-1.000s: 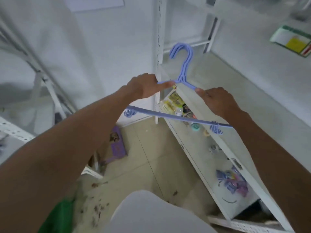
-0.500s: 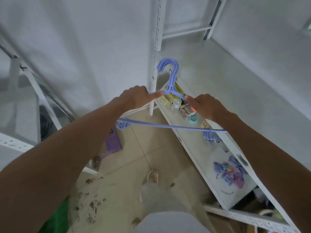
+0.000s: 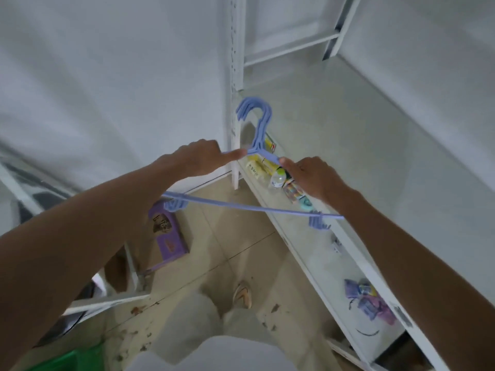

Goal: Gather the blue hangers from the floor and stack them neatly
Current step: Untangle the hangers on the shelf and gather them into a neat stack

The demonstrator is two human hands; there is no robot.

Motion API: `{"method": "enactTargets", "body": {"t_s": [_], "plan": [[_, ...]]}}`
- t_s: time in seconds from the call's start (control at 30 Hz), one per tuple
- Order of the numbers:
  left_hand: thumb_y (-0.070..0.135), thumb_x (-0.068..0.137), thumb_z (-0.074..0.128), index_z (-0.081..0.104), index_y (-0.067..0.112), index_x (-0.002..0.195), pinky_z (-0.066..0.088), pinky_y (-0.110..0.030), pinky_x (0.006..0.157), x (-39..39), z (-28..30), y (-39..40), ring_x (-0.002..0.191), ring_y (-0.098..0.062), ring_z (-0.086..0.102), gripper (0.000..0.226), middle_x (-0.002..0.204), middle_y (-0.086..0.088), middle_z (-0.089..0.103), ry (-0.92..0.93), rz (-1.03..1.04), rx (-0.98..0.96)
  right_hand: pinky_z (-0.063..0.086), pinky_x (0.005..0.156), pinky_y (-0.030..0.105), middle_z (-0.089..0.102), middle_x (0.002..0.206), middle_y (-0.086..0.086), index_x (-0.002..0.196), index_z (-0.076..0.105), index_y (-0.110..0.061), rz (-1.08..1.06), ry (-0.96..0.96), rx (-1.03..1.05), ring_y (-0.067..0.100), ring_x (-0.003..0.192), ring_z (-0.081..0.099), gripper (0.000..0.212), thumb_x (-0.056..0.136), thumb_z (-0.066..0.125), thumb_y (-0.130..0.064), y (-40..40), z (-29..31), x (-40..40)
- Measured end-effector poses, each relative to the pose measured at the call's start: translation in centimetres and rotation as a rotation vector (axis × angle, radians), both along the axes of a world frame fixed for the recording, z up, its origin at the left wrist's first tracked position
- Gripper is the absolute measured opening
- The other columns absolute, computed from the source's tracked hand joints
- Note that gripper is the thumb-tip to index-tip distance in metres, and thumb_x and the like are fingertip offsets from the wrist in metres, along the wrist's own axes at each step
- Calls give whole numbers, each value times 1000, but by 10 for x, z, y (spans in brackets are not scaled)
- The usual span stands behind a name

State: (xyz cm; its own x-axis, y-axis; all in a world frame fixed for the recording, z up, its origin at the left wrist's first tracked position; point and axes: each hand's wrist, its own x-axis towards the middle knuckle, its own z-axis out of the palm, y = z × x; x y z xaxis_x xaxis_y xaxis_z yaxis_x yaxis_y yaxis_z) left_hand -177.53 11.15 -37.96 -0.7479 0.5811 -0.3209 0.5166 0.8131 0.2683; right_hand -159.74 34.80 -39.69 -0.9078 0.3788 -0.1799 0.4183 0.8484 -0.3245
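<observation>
Several blue hangers held as one bundle in mid-air above the floor, beside the white shelf. Left hand and right hand each closed on a shoulder near the neck. Hooks look slightly fanned; judgement: square hooks and bottom bars flush before setting the stack down.

A white shelf holds bottles near its far end; a purple card lies on the tiled floor.
</observation>
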Motion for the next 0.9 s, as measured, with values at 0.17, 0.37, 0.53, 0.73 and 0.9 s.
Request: {"method": "enactTargets", "body": {"t_s": [0.17, 0.37, 0.53, 0.73, 0.9], "plan": [[111, 44, 20, 55, 16, 58, 40, -32, 57, -18, -25, 25, 54, -19, 59, 101, 56, 2, 59, -54, -2, -9, 46, 58, 32, 56, 49, -5, 55, 54, -21, -79, -78, -18, 22, 55, 58, 92, 78, 11, -99, 10, -20, -6], [109, 49, 24, 45, 16, 45, 40, -30, 54, -44, -32, 50, 45, -18, 56, 95, 35, 9, 49, -163, -123, 55, 33, 52, 29, 38, 43, -4, 54, 37, -17, -116, -142, -2, 17, 45, 40, 88, 81, 11, -96, 24, -10, -16], [108, 52, 21, 45, 16, 53, 41, -30, 51, -89, -27, 90, 47, -18, 59, 95, 46, 2, 54, -117, -248, 96, 34, 53, 30, 37, 47, -3, 56, 30, -16, -176, -133, 41, 18, 45, 42, 88, 79, 7, -97, 51, -4, -45], [106, 58, 10, 61, 13, 64, 52, -35, 61, -135, -42, 149, 54, -20, 64, 106, 57, -4, 64, -43, -421, 9, 35, 49, 29, 40, 44, -1, 54, 34, -17, -246, -68, 64, 15, 43, 47, 88, 83, 1, -94, 88, -40, -64], [106, 56, 5, 55, 19, 67, 48, -36, 64, -163, -49, 211, 65, -24, 62, 101, 65, -4, 61, -14, -483, -15, 42, 59, 33, 55, 57, -2, 59, 46, -20, -334, -104, 32, 24, 61, 61, 89, 80, 2, -94, 132, -54, -89]]}}
